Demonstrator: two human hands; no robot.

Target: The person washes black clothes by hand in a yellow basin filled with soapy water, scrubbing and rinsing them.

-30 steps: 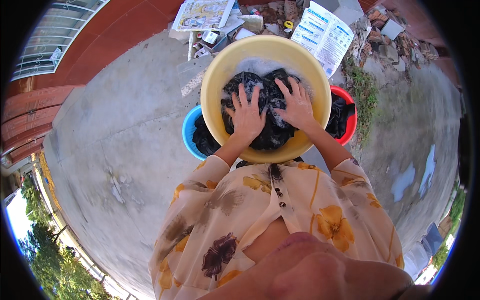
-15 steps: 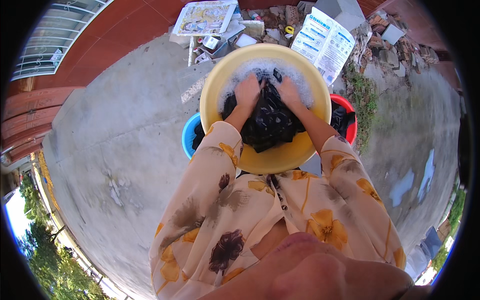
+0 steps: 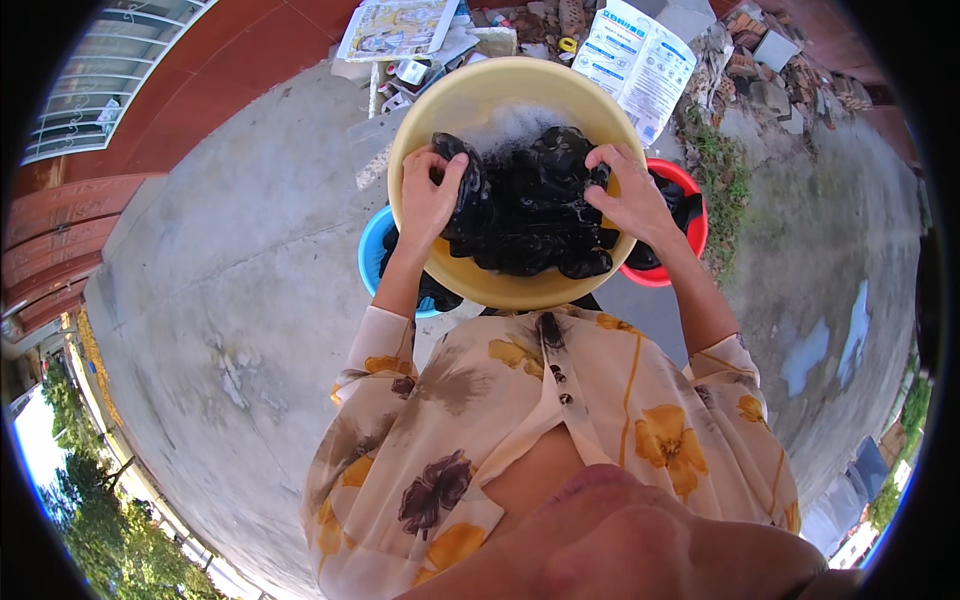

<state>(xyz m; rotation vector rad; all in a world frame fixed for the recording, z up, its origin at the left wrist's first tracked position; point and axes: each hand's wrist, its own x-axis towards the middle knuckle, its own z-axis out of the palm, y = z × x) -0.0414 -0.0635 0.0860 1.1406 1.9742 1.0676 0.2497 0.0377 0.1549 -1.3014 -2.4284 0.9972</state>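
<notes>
A wet black garment (image 3: 535, 205) lies bunched in a large yellow basin (image 3: 490, 290), with white suds (image 3: 515, 125) around its far side. My left hand (image 3: 430, 190) pinches a raised fold of the cloth near the basin's left wall. On the opposite side, my right hand (image 3: 625, 195) grips another edge of it between thumb and fingers. Between my hands the cloth is spread out, its underside hidden. What kind of garment it is, I cannot make out.
A blue basin (image 3: 372, 255) at the left and a red basin (image 3: 695, 225) at the right both hold dark cloth. Beyond stand a printed white and blue package (image 3: 640, 65), a picture-covered board (image 3: 398, 28) and broken bricks (image 3: 755, 60). Weeds (image 3: 720, 185) grow along the concrete.
My hands were close together, deep in the suds at the far side. Now they are apart and nearer me, lifting and spreading the black garment toward both sides of the basin.
</notes>
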